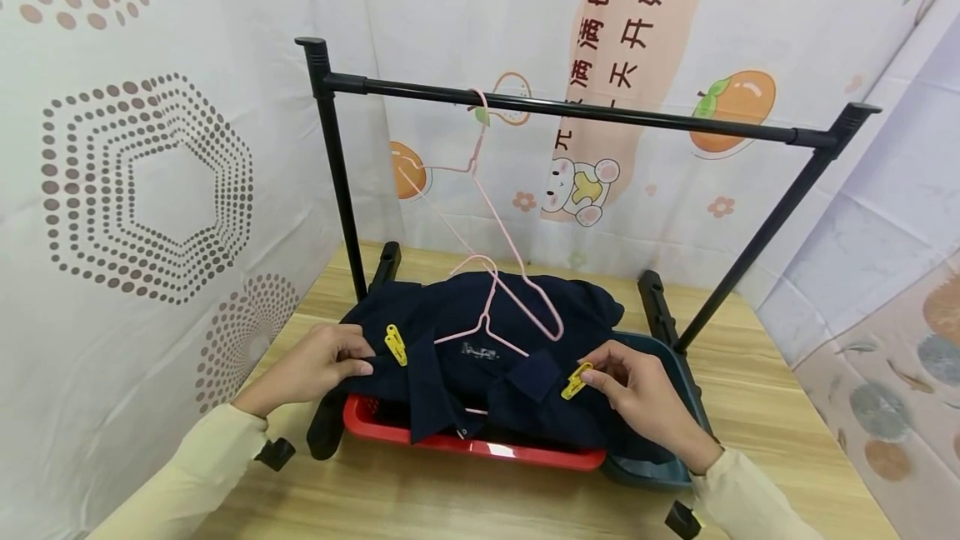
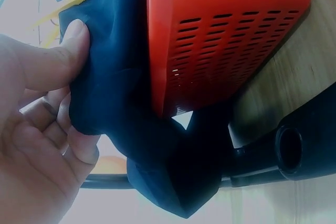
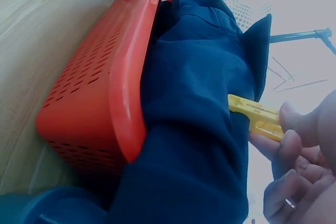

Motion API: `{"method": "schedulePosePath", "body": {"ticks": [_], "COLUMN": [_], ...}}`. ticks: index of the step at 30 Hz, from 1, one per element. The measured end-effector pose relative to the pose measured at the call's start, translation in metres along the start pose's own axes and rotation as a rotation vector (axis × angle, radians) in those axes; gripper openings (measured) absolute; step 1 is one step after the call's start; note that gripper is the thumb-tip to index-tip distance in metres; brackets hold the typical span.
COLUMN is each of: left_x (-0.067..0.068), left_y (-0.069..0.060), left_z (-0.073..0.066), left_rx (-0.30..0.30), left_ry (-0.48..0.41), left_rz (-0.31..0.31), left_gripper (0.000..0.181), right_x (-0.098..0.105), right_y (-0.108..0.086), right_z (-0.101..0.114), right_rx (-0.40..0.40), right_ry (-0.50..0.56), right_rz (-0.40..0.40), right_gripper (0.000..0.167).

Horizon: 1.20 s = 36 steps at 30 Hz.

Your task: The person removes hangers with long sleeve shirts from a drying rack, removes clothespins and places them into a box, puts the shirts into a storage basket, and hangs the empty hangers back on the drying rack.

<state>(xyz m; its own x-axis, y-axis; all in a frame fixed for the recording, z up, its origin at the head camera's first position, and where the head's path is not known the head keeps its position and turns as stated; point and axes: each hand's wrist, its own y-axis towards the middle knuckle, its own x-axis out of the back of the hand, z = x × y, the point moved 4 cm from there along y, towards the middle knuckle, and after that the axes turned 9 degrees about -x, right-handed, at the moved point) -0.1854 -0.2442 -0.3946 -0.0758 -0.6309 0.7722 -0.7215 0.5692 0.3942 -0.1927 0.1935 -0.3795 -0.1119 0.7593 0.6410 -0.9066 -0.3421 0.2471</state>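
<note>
A creased navy shirt (image 1: pixel 465 369) drapes over a perforated red basket (image 1: pixel 480 447) between the surface's (image 1: pixel 780 440) side edges, a teal basin (image 1: pixel 645 475) rightward. A thin pink hanger (image 1: pixel 500 223) on the black rack (image 1: pixel 600 113) dangles across the shirt. The left hand (image 1: pixel 318 363) pinches fabric beside 1 yellow clip (image 1: pixel 396 346); the right hand (image 1: pixel 637 386) pinches a 2nd clip (image 1: pixel 576 382).

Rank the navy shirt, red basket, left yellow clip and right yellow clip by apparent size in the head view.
1. navy shirt
2. red basket, by its visible part
3. left yellow clip and right yellow clip: too alike to rank
</note>
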Motion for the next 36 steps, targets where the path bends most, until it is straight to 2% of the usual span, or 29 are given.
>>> {"method": "schedulePosePath", "body": {"ticks": [6, 14, 22, 29, 36], "left_x": [0.001, 0.001, 0.002, 0.002, 0.001], "left_y": [0.000, 0.002, 0.002, 0.001, 0.000], "left_z": [0.000, -0.002, -0.003, -0.002, -0.003], "left_rx": [0.006, 0.020, -0.004, 0.000, 0.003], "left_ry": [0.002, 0.000, 0.005, 0.014, 0.012], "left_rz": [-0.004, -0.019, -0.045, -0.064, -0.066], "left_gripper": [0.012, 0.012, 0.014, 0.015, 0.015], "right_x": [0.003, 0.010, 0.013, 0.017, 0.019], "right_y": [0.001, 0.001, 0.001, 0.003, 0.001], "right_z": [0.005, 0.008, 0.009, 0.010, 0.011], "right_rx": [0.046, 0.033, 0.061, 0.080, 0.077], "right_ry": [-0.014, 0.002, -0.047, -0.055, -0.045], "right_rz": [-0.026, -0.056, -0.164, -0.208, -0.200], "right_gripper": [0.013, 0.013, 0.016, 0.017, 0.016]}}
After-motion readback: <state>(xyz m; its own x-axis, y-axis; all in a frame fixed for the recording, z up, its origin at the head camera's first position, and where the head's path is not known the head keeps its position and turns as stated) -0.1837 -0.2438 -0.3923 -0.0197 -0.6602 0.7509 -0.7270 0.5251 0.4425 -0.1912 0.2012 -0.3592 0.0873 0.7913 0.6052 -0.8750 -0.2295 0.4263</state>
